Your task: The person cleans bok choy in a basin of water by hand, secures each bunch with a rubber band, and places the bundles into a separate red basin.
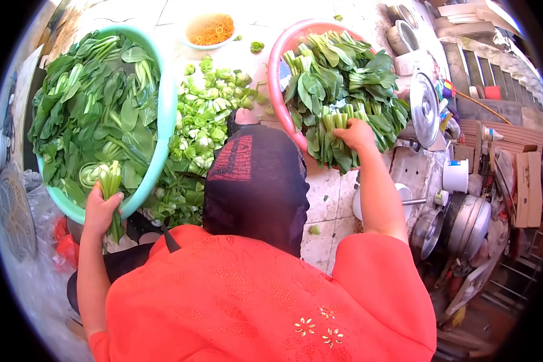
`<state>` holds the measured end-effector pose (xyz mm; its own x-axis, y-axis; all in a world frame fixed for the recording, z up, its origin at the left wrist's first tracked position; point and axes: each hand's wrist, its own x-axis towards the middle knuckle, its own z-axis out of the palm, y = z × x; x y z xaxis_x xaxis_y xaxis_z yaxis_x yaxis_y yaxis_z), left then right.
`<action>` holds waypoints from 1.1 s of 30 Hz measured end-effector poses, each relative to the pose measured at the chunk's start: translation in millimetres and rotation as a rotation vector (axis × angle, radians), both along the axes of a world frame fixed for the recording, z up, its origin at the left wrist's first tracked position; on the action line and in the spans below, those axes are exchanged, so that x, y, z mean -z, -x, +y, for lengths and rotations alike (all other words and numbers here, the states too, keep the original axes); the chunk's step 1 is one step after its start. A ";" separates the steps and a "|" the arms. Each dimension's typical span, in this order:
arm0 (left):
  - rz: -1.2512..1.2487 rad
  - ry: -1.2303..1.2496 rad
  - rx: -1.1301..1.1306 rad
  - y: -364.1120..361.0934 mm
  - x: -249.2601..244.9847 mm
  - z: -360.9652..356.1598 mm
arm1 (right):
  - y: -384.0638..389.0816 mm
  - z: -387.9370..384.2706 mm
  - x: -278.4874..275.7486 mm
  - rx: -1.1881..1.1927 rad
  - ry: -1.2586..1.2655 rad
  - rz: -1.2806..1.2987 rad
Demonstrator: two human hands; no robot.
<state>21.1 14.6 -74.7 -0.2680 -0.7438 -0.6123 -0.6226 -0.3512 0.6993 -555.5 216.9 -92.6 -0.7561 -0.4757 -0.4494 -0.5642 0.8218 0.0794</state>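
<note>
My left hand [100,209] is closed around a bunch of bok choy [111,181] at the near rim of a teal basin [163,130] heaped with leafy bok choy. My right hand [356,134] grips the pale stems of another bok choy bunch [335,140] at the near edge of a pink basin [276,72], which is also full of greens. A dark head covering [256,181] and orange sleeves fill the lower middle of the view.
A pile of small cut bok choy pieces [208,114] lies on the tiled counter between the basins. A white bowl of orange shreds [210,30] sits at the back. Metal pots and lids [425,108], a white cup [455,176] and boxes crowd the right side.
</note>
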 end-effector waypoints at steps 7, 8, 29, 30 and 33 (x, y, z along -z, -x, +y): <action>0.022 -0.020 0.035 4.0 2.6 -6.0 | 23.8 39.2 -28.1 0.641 1.127 -0.886; 0.026 -0.011 0.035 5.5 2.5 -7.1 | 26.0 42.6 -35.1 0.691 1.218 -1.034; 0.074 0.015 0.035 1.5 3.4 0.1 | 8.5 -31.6 -26.0 -0.027 0.511 0.056; 0.067 0.010 0.040 3.4 2.4 0.2 | 2.4 -46.1 -23.9 -0.070 0.607 -0.011; 0.046 -0.004 0.040 6.9 0.7 -0.3 | -17.0 -99.8 -19.2 -0.109 0.610 -0.121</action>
